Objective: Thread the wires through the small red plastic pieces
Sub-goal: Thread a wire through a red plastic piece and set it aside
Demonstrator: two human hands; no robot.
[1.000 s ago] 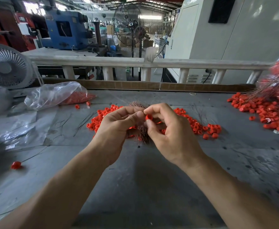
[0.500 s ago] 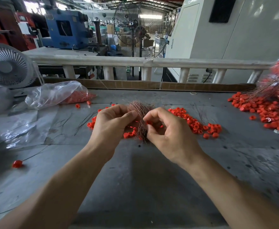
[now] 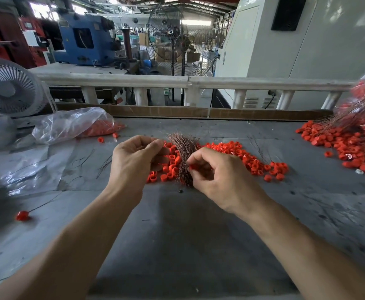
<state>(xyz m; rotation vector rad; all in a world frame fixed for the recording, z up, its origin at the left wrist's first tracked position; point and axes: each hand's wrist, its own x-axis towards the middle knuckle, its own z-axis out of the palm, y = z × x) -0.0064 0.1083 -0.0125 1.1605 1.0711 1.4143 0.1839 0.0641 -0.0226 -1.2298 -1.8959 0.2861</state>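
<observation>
While the bundle of wires (image 3: 182, 158) lies on the table (image 3: 177, 234) with its long axis running away from the person, both hands close in on it from either side. The right hand (image 3: 218, 176) sits against the bundle's near end, thumb and forefinger pinched round one small red piece (image 3: 193, 167); whether a wire is already in it cannot be told. The left hand (image 3: 134, 161) hovers just left of the bundle, fingers curled toward the thumb, and what it holds, if anything, is too fine to see. Judging by this, the left hand must draw a wire rightward to the piece. Loose red pieces (image 3: 242, 155) crowd the table right behind and beside the bundle. A second red heap (image 3: 339, 144) with wires lies well apart at the right, and a plastic bag (image 3: 73, 124) at the left.
</observation>
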